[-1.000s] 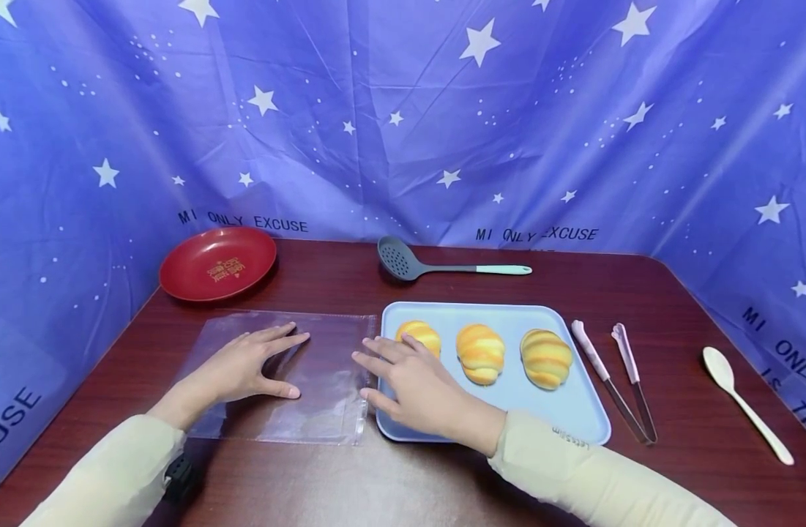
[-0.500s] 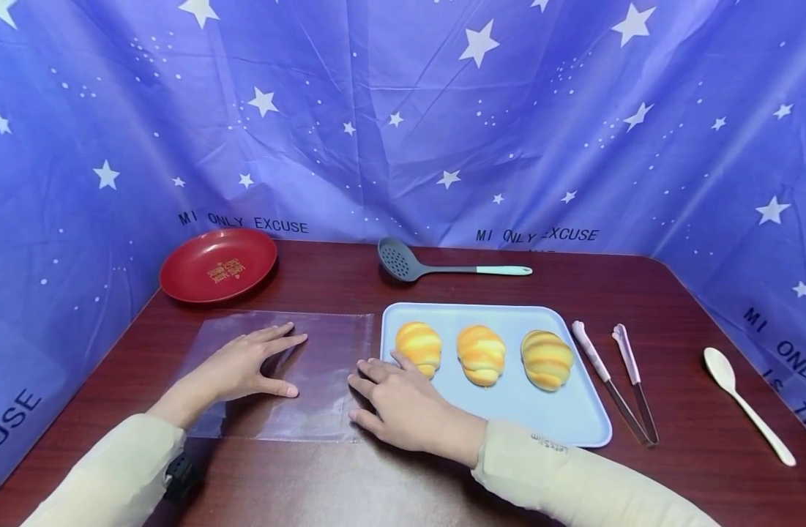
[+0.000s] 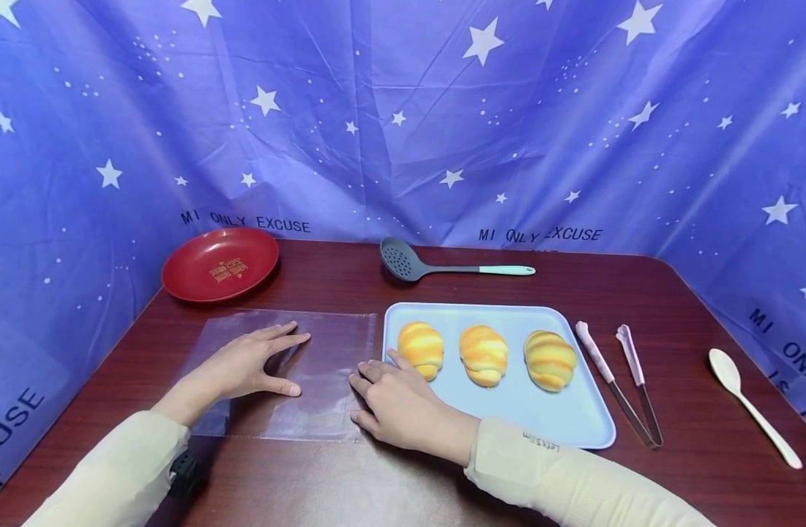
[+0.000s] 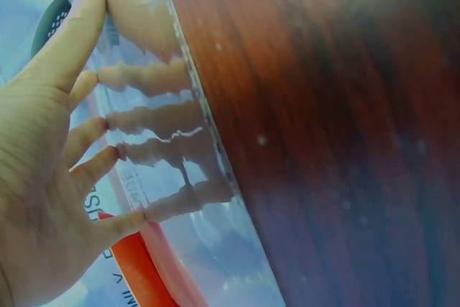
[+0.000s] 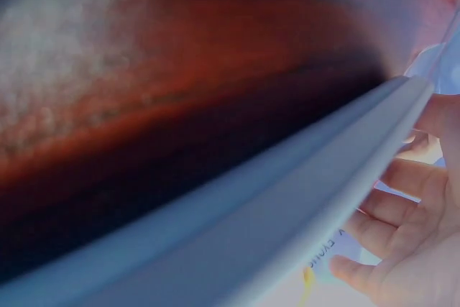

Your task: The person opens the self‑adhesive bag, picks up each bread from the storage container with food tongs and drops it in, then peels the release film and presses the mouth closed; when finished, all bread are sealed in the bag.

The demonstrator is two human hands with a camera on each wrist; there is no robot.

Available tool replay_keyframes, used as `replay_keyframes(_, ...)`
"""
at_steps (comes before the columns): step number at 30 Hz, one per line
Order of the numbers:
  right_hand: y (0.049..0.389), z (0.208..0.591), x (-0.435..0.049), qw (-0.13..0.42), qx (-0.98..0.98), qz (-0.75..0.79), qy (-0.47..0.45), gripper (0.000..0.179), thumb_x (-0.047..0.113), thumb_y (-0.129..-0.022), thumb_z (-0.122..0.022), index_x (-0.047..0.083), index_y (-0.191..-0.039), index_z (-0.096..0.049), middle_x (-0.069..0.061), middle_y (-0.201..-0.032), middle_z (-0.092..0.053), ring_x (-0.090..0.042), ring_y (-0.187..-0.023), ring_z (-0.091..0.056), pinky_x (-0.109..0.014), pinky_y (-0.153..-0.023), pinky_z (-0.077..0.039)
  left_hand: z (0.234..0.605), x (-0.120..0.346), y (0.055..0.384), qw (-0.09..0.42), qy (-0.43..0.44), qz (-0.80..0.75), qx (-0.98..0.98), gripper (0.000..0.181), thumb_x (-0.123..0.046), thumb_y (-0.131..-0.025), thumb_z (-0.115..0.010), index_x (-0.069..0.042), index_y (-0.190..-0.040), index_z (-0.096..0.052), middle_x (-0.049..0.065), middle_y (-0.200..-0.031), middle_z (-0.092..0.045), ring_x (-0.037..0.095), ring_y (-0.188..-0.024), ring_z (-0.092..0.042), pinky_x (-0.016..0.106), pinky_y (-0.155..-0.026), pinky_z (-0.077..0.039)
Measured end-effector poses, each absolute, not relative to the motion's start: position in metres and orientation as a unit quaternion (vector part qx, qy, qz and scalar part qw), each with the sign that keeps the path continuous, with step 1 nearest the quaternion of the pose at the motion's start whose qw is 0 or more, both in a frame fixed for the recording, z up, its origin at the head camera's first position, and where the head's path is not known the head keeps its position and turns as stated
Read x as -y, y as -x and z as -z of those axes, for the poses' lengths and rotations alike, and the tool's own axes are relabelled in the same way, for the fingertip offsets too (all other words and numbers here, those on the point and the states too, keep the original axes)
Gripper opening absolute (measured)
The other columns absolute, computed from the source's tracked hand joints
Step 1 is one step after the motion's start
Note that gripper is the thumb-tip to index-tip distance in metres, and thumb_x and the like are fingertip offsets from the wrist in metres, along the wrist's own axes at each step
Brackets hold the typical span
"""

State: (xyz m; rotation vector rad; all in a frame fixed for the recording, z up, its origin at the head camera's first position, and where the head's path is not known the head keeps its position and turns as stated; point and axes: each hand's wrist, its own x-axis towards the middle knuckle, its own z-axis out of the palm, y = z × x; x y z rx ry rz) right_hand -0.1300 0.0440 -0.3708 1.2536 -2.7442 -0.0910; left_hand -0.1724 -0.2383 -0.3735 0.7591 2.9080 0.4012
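A clear plastic bag (image 3: 323, 366) lies flat on the dark wooden table. My left hand (image 3: 244, 366) is over its left half, fingers spread; in the left wrist view the fingertips rest on the shiny film. My right hand (image 3: 403, 406) is at the bag's right edge, its fingers loosely bent, with the palm over the left rim of the pale blue tray (image 3: 528, 417). On the tray are three striped bread rolls: the left roll (image 3: 421, 350) close to my right fingers, the middle roll (image 3: 484, 356) and the right roll (image 3: 550, 360).
A red plate (image 3: 198, 282) stands at the back left. Behind the tray lies a grey slotted skimmer (image 3: 435, 268) with a mint handle. Right of the tray are metal tongs (image 3: 627, 410) with pink grips, then a cream spoon (image 3: 752, 406). A starry blue curtain (image 3: 403, 146) encloses the table.
My right hand has moved left and slightly toward me, off the left bread roll and onto the bag's edge. The left hand stays in place.
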Motion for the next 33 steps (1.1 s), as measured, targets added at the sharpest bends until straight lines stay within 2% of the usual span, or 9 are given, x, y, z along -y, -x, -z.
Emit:
replay_keyframes(8,0.1311,0.3726,-0.0433,0.069,0.905,0.025,-0.418,0.050,0.044,-0.097,-0.065,0.010,-0.133,-0.067,-0.006,-0.133,-0.066,-0.019,-0.127,-0.059,-0.047,-0.116,-0.034,0.3743,0.2389,0.1724,0.030,-0.261,-0.130,-0.956,0.089,-0.063,-0.073,-0.081,-0.015,-0.144,-0.059,0.024,-0.149,-0.050,0.048,-0.134,-0.047,0.068,-0.103,-0.040)
replay_keyframes(18,0.1321,0.3734,-0.0443,0.075,0.906,0.017,-0.416,0.050,0.045,-0.095,-0.067,0.011,-0.132,-0.068,-0.004,-0.132,-0.067,-0.016,-0.124,-0.061,-0.049,-0.115,-0.036,0.3748,0.2421,0.1734,0.000,-0.288,-0.122,-0.950,0.076,-0.058,-0.075,-0.083,-0.019,-0.138,-0.065,0.021,-0.142,-0.057,0.046,-0.124,-0.057,0.063,-0.097,-0.047)
replay_keyframes(27,0.1312,0.3721,-0.0433,0.076,0.908,0.025,-0.412,0.051,0.047,-0.095,-0.068,0.012,-0.132,-0.068,-0.003,-0.132,-0.067,-0.015,-0.126,-0.060,-0.049,-0.114,-0.038,0.3736,0.2432,0.1747,0.012,-0.292,-0.130,-0.947,0.067,-0.054,-0.078,-0.083,-0.019,-0.133,-0.069,0.022,-0.142,-0.058,0.047,-0.125,-0.056,0.065,-0.099,-0.045)
replay_keyframes(33,0.1309,0.3717,-0.0430,0.068,0.910,0.031,-0.409,0.051,0.048,-0.095,-0.067,0.013,-0.132,-0.068,-0.003,-0.132,-0.067,-0.016,-0.126,-0.059,-0.049,-0.115,-0.036,0.3724,0.2436,0.1736,0.005,-0.302,-0.141,-0.943,0.053,-0.042,-0.081,-0.084,-0.019,-0.128,-0.073,0.019,-0.138,-0.062,0.042,-0.124,-0.059,0.060,-0.098,-0.049)
